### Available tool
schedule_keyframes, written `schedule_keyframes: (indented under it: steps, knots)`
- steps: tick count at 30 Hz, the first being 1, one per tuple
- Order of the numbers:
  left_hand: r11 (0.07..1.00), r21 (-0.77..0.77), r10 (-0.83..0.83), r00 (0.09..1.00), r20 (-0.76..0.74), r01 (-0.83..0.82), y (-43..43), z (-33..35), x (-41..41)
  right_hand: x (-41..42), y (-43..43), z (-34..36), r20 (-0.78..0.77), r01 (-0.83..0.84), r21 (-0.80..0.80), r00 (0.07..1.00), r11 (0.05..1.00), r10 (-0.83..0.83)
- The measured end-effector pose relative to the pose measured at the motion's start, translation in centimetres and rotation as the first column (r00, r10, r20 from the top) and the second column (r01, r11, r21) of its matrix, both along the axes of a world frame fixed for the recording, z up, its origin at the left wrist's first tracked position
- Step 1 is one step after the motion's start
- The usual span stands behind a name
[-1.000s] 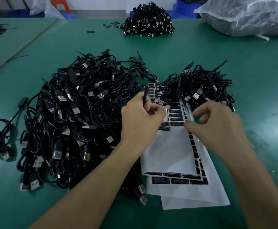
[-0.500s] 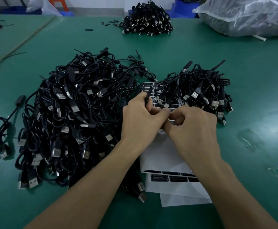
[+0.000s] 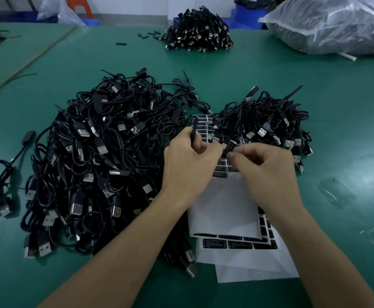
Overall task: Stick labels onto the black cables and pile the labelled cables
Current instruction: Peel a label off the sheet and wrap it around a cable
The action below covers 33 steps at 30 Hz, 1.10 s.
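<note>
Over the green surface (image 3: 315, 85) and label sheets (image 3: 224, 207), our left hand (image 3: 188, 165) gripped a black cable (image 3: 194, 130) while our right hand (image 3: 266, 167) pinched a label (image 3: 228, 150) beside it, which, we judged, could crease or land crooked if the cable twisted.

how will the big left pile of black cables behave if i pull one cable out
Likely floppy: cables in the big pile lie in loose loops. Probably snag-prone, since loops and USB plugs interlock, so neighbours may drag along. Each looks thin, so probably light once free.
</note>
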<state>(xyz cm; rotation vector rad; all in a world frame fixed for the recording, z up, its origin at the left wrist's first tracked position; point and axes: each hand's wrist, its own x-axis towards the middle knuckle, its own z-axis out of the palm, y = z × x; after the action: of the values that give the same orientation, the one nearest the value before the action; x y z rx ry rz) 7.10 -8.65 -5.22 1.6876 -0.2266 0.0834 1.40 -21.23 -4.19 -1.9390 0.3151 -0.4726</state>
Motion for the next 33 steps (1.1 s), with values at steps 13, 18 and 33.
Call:
schedule_keyframes:
  steps: [13, 18, 33]
  knots:
    - [0.990, -0.017, -0.142, 0.990, 0.022, 0.143, 0.03, -0.77, 0.27, 0.29, -0.38, 0.10, -0.029, -0.054, 0.406, 0.997, 0.912, 0.073]
    - [0.990, -0.001, -0.138, 0.990, 0.033, 0.138, 0.10, -0.69, 0.26, 0.33, -0.46, -0.19, 0.019, -0.035, 0.346, 0.999, 0.938, 0.031]
    - [0.990, 0.045, -0.132, 0.991, -0.003, 0.132, 0.10, -0.27, -0.47, 0.42, -0.74, -0.35, 0.028, -0.010, 0.281, 1.000, 0.960, 0.002]
